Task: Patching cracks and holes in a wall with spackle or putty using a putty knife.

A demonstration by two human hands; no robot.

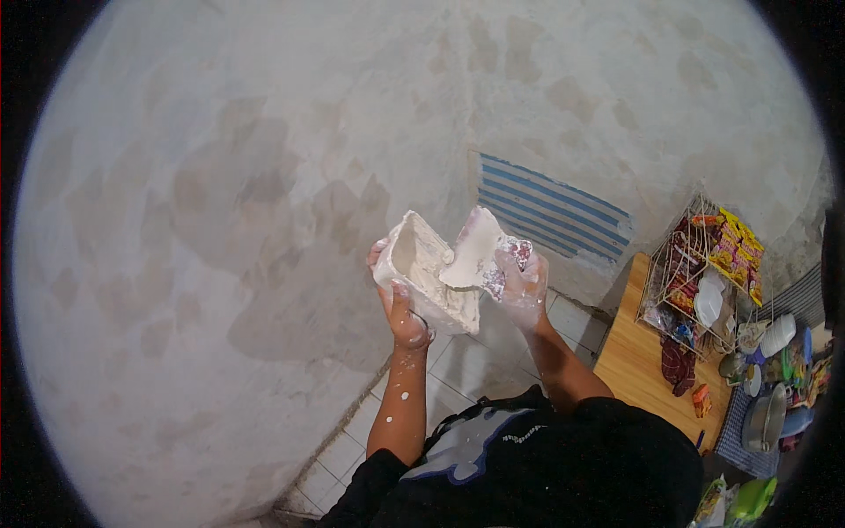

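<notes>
My left hand [398, 312], spattered with white, is closed round a white box-like container [400, 246] coated inside with pale, creamy paste. My right hand [526, 286], also smeared white, grips an irregular flat piece [480, 238], covered in white paste with some reddish speckled patches. This piece is held at the container's right side, its lower edge over the opening; whether they touch I cannot tell.
A pale patched wall [202, 176] fills the left and top, with a blue-striped panel [554, 204] low on it. Below is a tiled floor [458, 378]. At the right stand a wooden table [629, 361], a wire rack of snack packets [739, 255], and several dishes [764, 418].
</notes>
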